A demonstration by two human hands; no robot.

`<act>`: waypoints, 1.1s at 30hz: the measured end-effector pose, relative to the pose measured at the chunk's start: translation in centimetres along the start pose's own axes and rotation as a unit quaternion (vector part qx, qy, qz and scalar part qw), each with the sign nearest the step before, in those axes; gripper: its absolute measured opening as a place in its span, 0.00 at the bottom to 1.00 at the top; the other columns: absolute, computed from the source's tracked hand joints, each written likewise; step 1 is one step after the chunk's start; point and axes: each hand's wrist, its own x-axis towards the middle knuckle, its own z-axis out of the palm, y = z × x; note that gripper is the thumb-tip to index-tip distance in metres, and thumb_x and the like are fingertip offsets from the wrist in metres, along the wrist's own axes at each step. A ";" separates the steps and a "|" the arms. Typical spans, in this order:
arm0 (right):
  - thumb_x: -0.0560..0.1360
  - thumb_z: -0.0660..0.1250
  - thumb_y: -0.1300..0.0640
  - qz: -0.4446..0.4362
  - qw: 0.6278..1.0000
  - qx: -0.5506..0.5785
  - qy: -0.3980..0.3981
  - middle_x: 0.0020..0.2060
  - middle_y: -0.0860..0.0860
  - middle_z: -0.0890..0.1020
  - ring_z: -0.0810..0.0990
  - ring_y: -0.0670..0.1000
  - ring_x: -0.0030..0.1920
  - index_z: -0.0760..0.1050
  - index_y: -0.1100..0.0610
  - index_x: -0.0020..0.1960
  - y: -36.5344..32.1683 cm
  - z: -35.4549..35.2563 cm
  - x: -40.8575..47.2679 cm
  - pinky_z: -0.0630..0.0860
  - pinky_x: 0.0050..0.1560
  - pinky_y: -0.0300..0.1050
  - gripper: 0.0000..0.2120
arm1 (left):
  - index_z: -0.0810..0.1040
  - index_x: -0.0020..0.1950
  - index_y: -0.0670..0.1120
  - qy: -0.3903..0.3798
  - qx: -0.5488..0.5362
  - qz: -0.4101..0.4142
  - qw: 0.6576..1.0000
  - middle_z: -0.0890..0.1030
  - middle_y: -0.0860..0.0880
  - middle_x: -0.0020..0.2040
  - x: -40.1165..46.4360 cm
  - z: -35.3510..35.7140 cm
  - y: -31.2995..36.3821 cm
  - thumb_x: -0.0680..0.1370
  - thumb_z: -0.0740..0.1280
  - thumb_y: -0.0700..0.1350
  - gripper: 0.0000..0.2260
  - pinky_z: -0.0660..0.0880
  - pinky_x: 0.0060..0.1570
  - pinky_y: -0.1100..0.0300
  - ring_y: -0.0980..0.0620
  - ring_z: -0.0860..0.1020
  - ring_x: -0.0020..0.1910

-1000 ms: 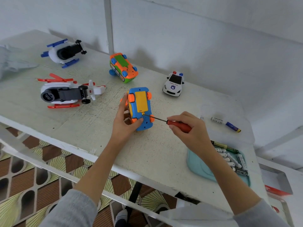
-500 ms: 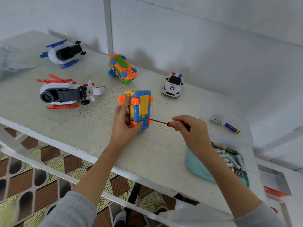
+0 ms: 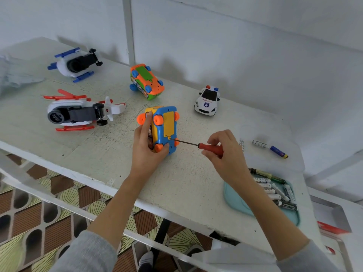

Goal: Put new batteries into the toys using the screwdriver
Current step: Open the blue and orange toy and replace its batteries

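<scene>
Head view is showing the white table [image 3: 82,154] carrying several toys, and the blue toy car [image 3: 164,130] is standing on its side near the front middle, underside with the yellow battery cover [image 3: 169,126] turned toward the right. The left hand [image 3: 146,148] is wrapping its fingers and thumb around the car, bracing it against the tabletop. The right hand [image 3: 225,154] is pinching the red handle of the screwdriver [image 3: 198,145], whose tip is sitting at the screw just below the cover. To do this well, I judge the shaft should be staying in line with the screw while the left hand is resisting the push. Spare batteries [image 3: 275,191] are lying in the teal tray [image 3: 235,201], near the right wrist.
</scene>
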 end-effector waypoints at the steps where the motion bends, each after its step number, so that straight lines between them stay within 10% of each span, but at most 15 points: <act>1: 0.69 0.72 0.60 0.003 1.000 -0.001 0.006 0.43 0.49 0.73 0.72 0.38 0.40 0.74 0.60 0.45 0.1 0.0 0.1 0.67 0.40 0.27 0.09 | 0.56 0.76 0.51 0.001 0.001 0.000 1.000 0.68 0.49 0.57 0.0 0.0 0.0 0.68 0.68 0.42 0.39 0.67 0.47 0.80 0.74 0.67 0.52; 16: 0.73 0.68 0.53 0.032 0.999 -0.028 -0.005 0.39 0.49 0.77 0.72 0.46 0.38 0.78 0.58 0.46 0.2 0.0 0.4 0.69 0.37 0.40 0.07 | 0.56 0.74 0.53 0.014 0.017 0.008 1.000 0.67 0.47 0.60 -0.1 0.0 0.2 0.70 0.72 0.34 0.39 0.64 0.47 0.82 0.77 0.65 0.53; 33: 0.68 0.74 0.62 -0.009 1.000 -0.007 -0.018 0.45 0.49 0.72 0.71 0.38 0.40 0.75 0.61 0.47 0.1 0.5 0.9 0.66 0.43 0.22 0.11 | 0.56 0.76 0.50 0.018 0.022 -0.003 1.000 0.67 0.45 0.60 -0.2 0.0 0.5 0.70 0.72 0.33 0.40 0.63 0.46 0.83 0.78 0.65 0.52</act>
